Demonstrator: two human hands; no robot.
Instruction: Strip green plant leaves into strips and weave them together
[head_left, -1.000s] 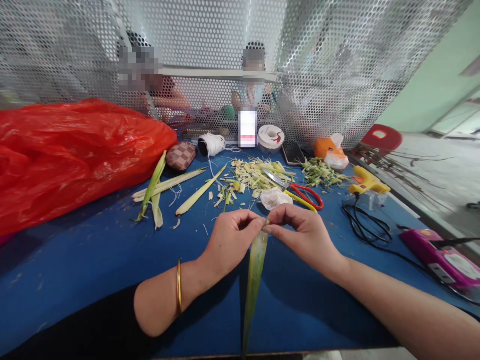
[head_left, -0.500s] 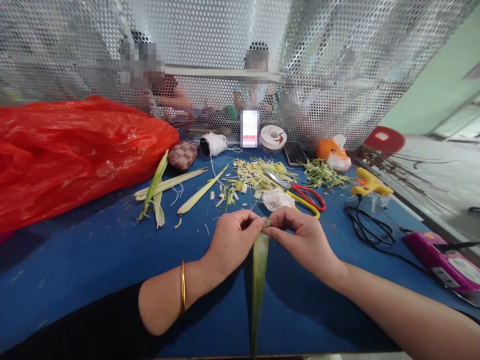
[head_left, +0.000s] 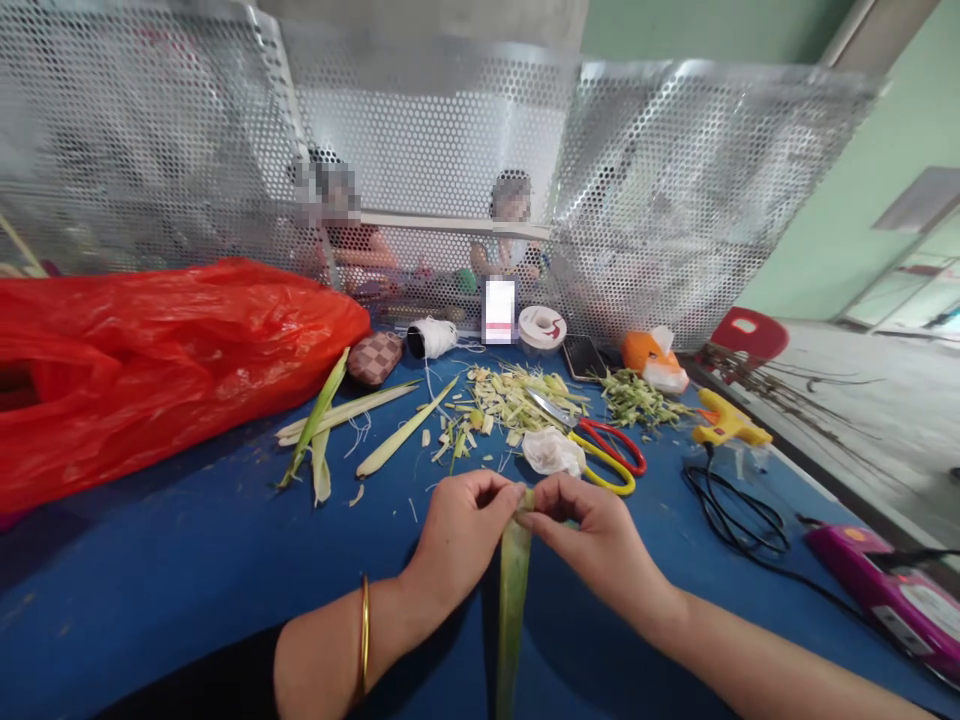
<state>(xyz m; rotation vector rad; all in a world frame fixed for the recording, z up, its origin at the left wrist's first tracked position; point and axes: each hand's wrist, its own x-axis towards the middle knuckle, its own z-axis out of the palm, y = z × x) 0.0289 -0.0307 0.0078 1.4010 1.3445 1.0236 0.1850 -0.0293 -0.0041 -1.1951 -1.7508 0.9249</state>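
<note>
A long green leaf strip [head_left: 513,600] hangs toward the table's near edge, its top end pinched between both hands. My left hand [head_left: 466,530], with a gold bangle at the wrist, is closed on that end, thumb against forefinger. From the other side my right hand [head_left: 589,530] grips the same end with thumb and fingertips. Fingers partly hide the small folded top. Just beyond the hands lie a crumpled white tissue [head_left: 553,453] and scissors [head_left: 609,455] with red and yellow handles.
Cut leaf scraps [head_left: 517,395] cover the middle of the blue table [head_left: 187,590]. Leaf strips [head_left: 405,430] and a red plastic bag [head_left: 187,370] lie left. To the right are a yellow glue gun [head_left: 727,420], its cord and a purple power strip [head_left: 885,590]. Two people sit behind the perforated screen.
My view has tilted up, so the table and hands appear lower. Both hands keep their pinch on the leaf strip's top end, with only slight finger movement.
</note>
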